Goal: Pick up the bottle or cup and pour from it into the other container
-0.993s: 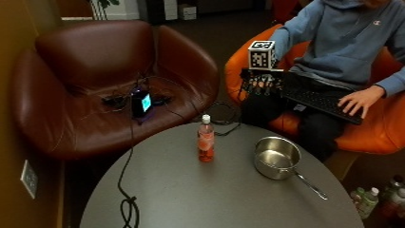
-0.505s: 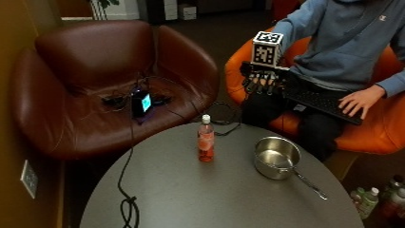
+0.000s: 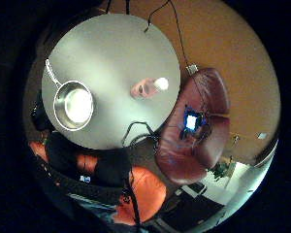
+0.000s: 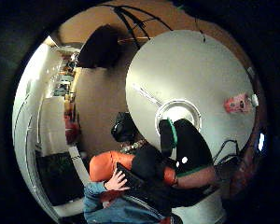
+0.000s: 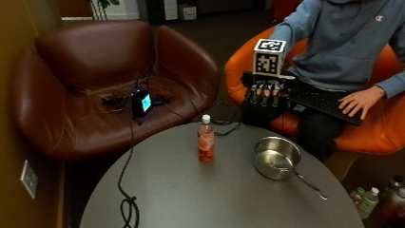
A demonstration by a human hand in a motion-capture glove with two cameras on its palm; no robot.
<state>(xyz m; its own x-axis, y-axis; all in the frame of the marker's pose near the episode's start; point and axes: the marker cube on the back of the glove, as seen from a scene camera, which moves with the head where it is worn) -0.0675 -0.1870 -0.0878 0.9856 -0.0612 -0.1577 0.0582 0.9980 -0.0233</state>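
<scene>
- Bottle standing upright on the round table, untouched; nothing picked up or poured yet.
- Hovering over the far table edge, well apart from it: right hand, fingers straight and relaxed, holding nothing.
- Sitting near the bottle, handle pointing outward: steel saucepan, looking empty.
- Compared with a second ago: rising and edging toward the table; bottle and saucepan unmoved.

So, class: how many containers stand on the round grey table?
2: a pink plastic bottle with a white cap near the middle, and a steel saucepan beside it, toward the person.
</scene>
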